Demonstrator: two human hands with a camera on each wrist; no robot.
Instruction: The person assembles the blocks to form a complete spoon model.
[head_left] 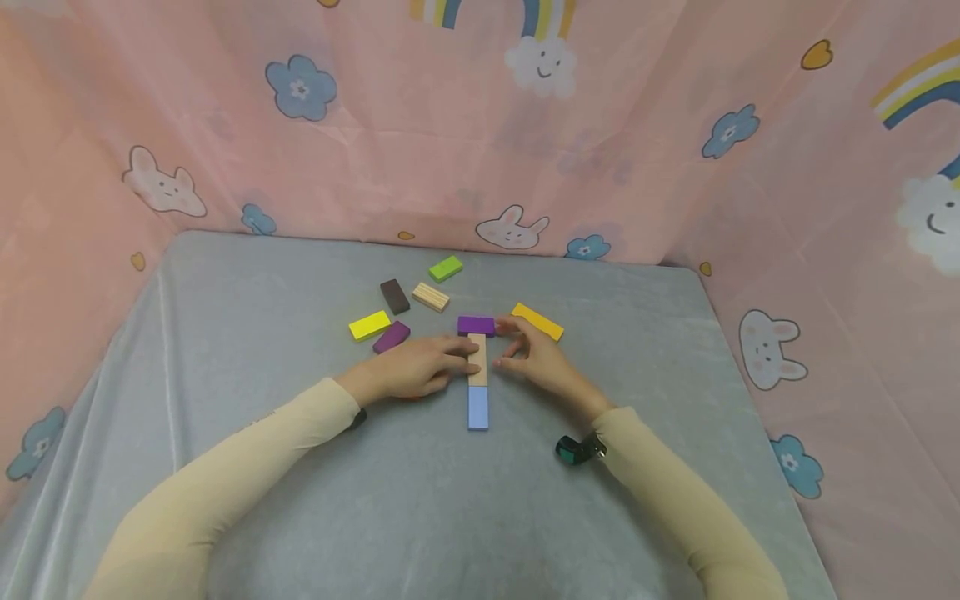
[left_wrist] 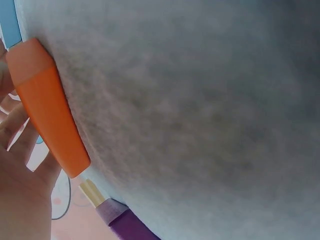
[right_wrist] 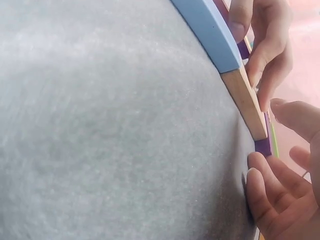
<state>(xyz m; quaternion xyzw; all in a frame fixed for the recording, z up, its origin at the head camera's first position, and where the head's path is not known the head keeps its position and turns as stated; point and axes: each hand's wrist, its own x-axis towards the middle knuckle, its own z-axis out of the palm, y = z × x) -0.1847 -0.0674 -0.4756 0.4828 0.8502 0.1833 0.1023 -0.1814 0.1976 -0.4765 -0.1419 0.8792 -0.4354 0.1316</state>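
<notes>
Three blocks form a T on the cloth: a purple block (head_left: 476, 326) lies crosswise at the far end, a plain wooden block (head_left: 481, 378) joins it, and a light blue block (head_left: 477, 408) sits at the near end. My left hand (head_left: 412, 365) rests its fingertips on the wooden block from the left. Just right of the T, my right hand (head_left: 543, 358) has loosely bent fingers with nothing between them; its fingertips are by the purple block's right end, and contact is unclear. An orange block (left_wrist: 50, 115) lies beneath my left hand, mostly hidden in the head view.
To the left and behind lie a yellow block (head_left: 370, 326), a second purple block (head_left: 392, 337), a dark brown block (head_left: 394, 296), a striped wooden block (head_left: 431, 297) and a green block (head_left: 446, 268). Beyond my right hand is an amber block (head_left: 538, 322). A pink curtain (head_left: 420, 167) borders the table.
</notes>
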